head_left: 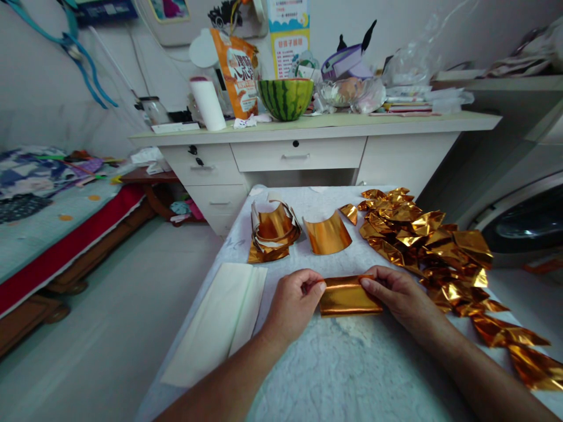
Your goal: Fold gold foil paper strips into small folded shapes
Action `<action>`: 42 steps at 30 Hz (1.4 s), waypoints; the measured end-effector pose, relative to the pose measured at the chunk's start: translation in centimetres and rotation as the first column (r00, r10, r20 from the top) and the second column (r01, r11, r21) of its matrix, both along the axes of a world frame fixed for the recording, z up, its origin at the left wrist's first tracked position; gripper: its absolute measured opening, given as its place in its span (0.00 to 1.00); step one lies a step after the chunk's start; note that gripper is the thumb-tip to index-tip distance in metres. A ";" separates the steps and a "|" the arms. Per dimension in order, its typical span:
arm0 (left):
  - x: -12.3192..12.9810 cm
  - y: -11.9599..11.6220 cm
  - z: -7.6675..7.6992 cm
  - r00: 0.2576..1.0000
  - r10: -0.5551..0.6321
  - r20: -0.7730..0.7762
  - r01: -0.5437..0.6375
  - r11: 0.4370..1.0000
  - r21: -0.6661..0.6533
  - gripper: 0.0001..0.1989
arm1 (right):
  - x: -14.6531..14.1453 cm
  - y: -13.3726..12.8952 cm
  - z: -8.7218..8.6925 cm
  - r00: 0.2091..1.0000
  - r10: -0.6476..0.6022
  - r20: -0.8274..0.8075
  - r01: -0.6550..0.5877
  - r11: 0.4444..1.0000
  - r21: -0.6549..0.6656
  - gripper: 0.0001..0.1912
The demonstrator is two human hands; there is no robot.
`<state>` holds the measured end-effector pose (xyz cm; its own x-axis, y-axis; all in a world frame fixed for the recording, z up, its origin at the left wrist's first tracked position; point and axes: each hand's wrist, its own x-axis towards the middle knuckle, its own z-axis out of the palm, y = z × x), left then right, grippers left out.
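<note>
Between my two hands is a sheet of gold foil paper [350, 298], its lower edge curling. My left hand [294, 302] pinches its upper left corner between thumb and fingers. At the upper right corner, my right hand [398, 296] grips it the same way, thumb on the front. Just beyond it on the table lies a curved single gold foil sheet [328, 235]. To its left stands a curled stack of gold foil sheets [273, 228] with pale undersides. A heap of folded gold foil pieces [413, 234] spreads along the table's right side.
A flat pale paper packet [215, 325] lies on the cloth-covered table [334, 369] by my left forearm. Behind stands a white desk [303, 153] bearing half a watermelon [285, 98] and an orange pouch [237, 73]. A bed [57, 228] is at left, a washing machine [519, 205] at right.
</note>
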<state>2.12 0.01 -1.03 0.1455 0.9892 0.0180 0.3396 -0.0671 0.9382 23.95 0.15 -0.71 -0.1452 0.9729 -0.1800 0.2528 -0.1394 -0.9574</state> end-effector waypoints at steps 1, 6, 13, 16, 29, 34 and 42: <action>0.0 0.0 0.0 1.000 -0.002 0.002 0.002 1.000 -0.001 0.08 | 0.0 0.0 0.0 1.000 -0.001 0.008 0.001 1.000 0.005 0.22; 0.0 0.0 -0.1 1.000 0.000 -0.005 0.000 1.000 -0.002 0.08 | 0.1 0.0 -0.1 0.998 0.012 0.060 -0.013 1.000 0.023 0.23; 0.0 0.1 0.0 1.000 -0.006 0.017 0.007 0.999 -0.035 0.07 | -0.3 -0.1 0.0 0.990 0.009 0.138 -0.017 0.998 0.061 0.20; -0.1 0.1 -0.2 1.000 -0.001 -0.022 0.000 0.999 -0.052 0.06 | -0.8 -0.2 -0.4 0.971 -0.002 0.239 -0.022 0.995 0.099 0.17; 0.1 0.0 -0.2 0.809 0.026 -0.587 0.080 0.985 0.154 0.06 | -2.1 0.0 -0.8 0.757 -0.101 0.646 -0.095 0.961 0.261 0.09; 0.3 -0.1 -0.2 0.741 0.026 -0.671 0.144 0.970 0.196 0.08 | -2.2 0.2 -1.4 0.735 -0.117 0.668 -0.073 0.966 0.249 0.03; 0.1 -0.3 0.0 0.679 0.067 -0.731 0.196 0.943 0.268 0.05 | -2.3 0.3 -1.9 0.707 -0.140 0.694 -0.067 0.963 0.262 0.09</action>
